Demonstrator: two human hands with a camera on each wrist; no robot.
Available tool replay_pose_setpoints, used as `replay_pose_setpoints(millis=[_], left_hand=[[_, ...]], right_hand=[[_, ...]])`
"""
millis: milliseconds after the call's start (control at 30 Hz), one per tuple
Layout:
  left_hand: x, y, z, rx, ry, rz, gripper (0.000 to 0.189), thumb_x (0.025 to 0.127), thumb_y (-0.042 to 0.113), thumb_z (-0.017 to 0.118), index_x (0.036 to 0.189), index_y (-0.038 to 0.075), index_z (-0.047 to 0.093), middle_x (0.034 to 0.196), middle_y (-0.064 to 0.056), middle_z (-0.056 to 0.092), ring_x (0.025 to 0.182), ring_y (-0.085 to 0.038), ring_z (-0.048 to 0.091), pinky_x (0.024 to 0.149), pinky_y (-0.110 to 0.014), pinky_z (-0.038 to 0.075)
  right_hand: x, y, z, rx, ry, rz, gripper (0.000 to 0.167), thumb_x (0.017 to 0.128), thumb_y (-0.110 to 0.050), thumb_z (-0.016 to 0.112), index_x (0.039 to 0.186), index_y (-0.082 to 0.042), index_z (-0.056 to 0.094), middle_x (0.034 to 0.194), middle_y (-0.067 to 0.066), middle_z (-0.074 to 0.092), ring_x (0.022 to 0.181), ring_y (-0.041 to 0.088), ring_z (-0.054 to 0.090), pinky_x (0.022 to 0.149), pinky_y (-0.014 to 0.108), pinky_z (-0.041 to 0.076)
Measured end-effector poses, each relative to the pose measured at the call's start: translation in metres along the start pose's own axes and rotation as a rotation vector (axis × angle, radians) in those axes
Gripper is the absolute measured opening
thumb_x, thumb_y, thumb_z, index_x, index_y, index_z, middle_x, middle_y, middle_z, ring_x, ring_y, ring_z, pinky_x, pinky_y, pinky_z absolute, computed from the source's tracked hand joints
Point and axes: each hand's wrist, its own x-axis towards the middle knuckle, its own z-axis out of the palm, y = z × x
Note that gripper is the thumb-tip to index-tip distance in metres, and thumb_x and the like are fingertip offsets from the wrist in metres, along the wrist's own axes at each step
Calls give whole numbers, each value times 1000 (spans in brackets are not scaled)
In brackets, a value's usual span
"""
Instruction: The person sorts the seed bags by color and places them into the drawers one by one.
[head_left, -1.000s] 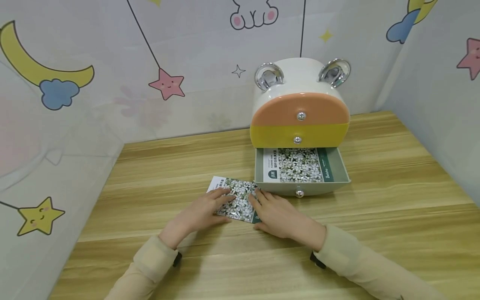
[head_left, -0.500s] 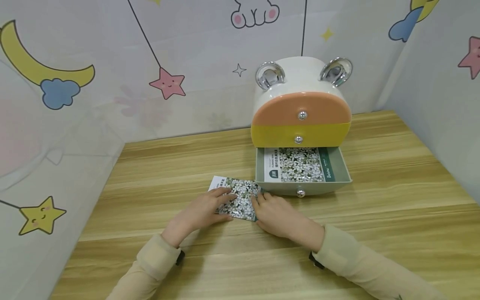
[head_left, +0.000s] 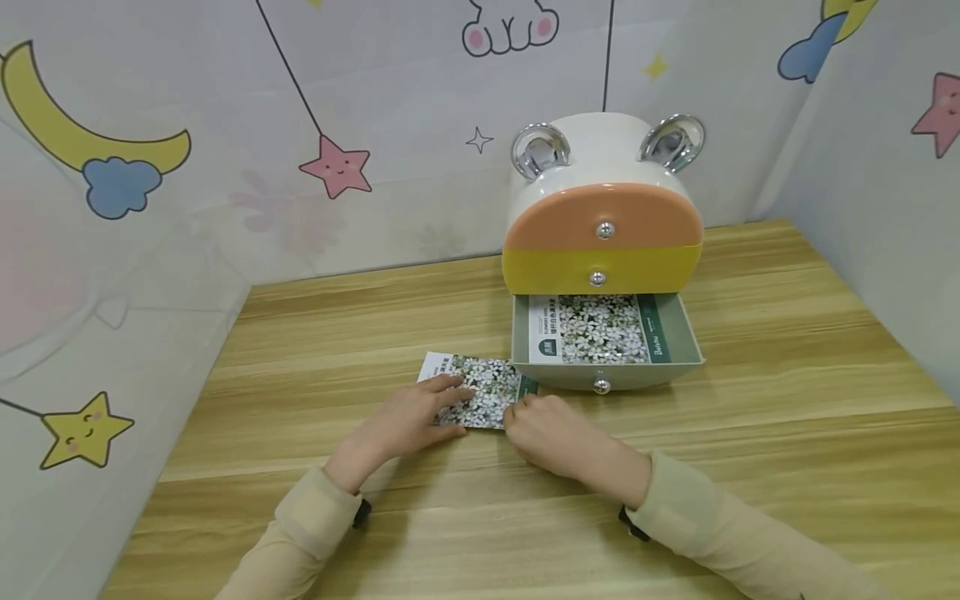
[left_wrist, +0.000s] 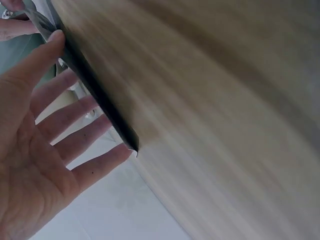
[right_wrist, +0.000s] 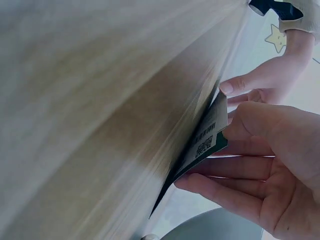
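Note:
A seed packet (head_left: 487,392) printed with white flowers lies on the table, in front and to the left of a pulled-out green drawer (head_left: 686,342). My right hand (head_left: 551,433) pinches its right end between thumb and fingers. In the right wrist view, that side of the packet (right_wrist: 212,122) is raised off the wood, showing a barcode and QR code underneath. My left hand (head_left: 408,417) rests on the packet's left part with its fingers spread straight, the thumb at the near edge. Another flower seed packet (head_left: 603,329) lies flat inside the drawer.
The drawer belongs to a white cabinet (head_left: 600,150) with silver ears; its orange drawer (head_left: 555,221) and yellow drawer (head_left: 547,271) are closed. A wall (head_left: 420,108) printed with stars and moons stands behind the wooden table (head_left: 337,333).
My right hand's fingers have curled in round the packet's right end, and its near right corner has lifted. The left hand has hardly moved. Drawer and cabinet stay as they were.

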Motion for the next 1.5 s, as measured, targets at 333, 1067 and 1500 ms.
replay_pose_setpoints(millis=[333,1067,1500], left_hand=[[-4,-3,-1,-4,19,49,45,91,32,64,130,10,60,136,-19,57,123,-36,56,102,-47,48],[-15,8,-9,95,119,25,35,95,31,59,124,14,65,124,-9,66,109,-26,67,89,-40,56],[-25,13,-13,139,207,78,37,91,10,64,127,16,63,120,-4,69,103,-21,69,83,-33,59]], right_hand=[[3,1,2,-35,-24,20,21,84,-18,67,100,-4,68,84,5,70,69,14,62,48,19,47],[-5,3,-5,-2,63,36,22,88,-13,63,108,-6,67,98,6,73,80,15,70,45,18,47],[-15,5,-14,9,104,73,29,89,-13,63,117,-8,66,109,6,72,92,18,71,57,25,57]])
